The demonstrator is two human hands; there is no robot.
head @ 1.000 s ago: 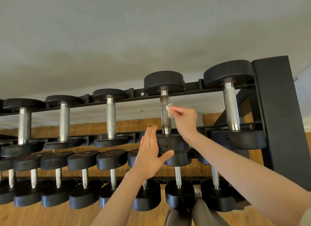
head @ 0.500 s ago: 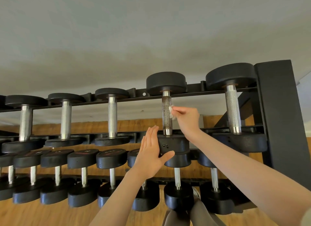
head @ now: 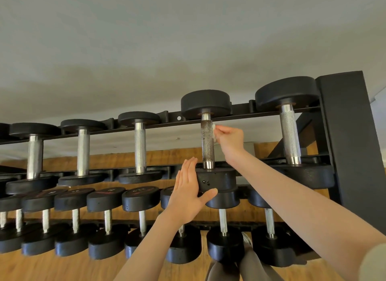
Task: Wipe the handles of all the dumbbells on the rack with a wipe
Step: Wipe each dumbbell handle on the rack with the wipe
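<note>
Pinching a small white wipe [head: 213, 130] against the upper part of a dumbbell's darkened handle [head: 207, 143], the right hand [head: 230, 139] reaches up to the rack [head: 351, 134]; the left hand [head: 188, 191], fingers straight, presses flat on that dumbbell's near head [head: 218, 179], second from the rack's right post

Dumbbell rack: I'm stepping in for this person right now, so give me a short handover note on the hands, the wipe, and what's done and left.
Right hand: pinches the white wipe against the upper part of the handle of the top row's second dumbbell from the right.
Left hand: open, flat on that dumbbell's near head, steadying it.
Done: this handle looks darker than the others, possibly wet.
Left: finish it; which other handles on the rack are wiped can't be told.
</note>
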